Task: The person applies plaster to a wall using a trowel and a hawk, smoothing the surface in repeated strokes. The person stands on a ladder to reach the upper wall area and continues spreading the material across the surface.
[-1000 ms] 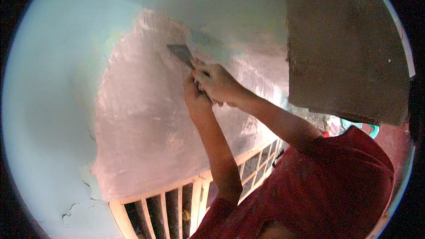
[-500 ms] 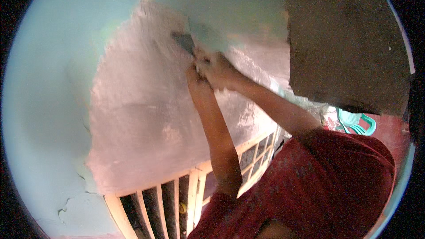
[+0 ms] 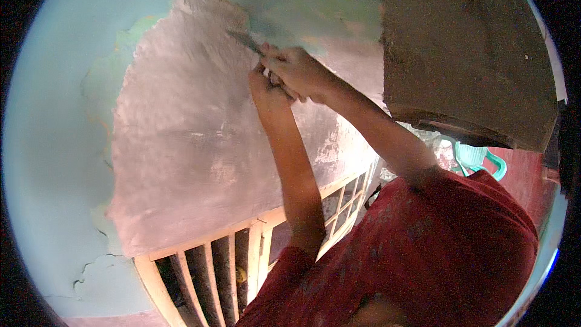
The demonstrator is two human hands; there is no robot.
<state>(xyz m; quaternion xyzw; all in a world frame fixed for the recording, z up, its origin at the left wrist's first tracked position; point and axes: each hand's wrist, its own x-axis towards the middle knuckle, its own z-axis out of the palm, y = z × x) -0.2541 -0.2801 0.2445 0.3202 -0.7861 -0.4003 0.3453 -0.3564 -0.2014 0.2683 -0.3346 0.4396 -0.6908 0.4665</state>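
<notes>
A putty knife with a dark, flat blade angles up and to the left from my hands, seen almost edge-on. My right hand is closed around its handle, which the fingers mostly hide. Just below and left of it, my left hand is also closed at the handle, its fingers partly covered by the right hand. The blade tip is at the upper part of a bare greyish-pink patch on the wall, near its border with blue-green paint. Whether the tip touches the wall I cannot tell.
Below the patch runs a cream-painted frame with upright bars. A large dark brown panel hangs at the upper right. Beyond it stands a green plastic chair. Cracked, peeling pale blue paint covers the wall at left.
My hands and the putty knife have shifted slightly up and left in view. The blade has turned from showing its broad face to nearly edge-on. The whole view has shifted a little.
</notes>
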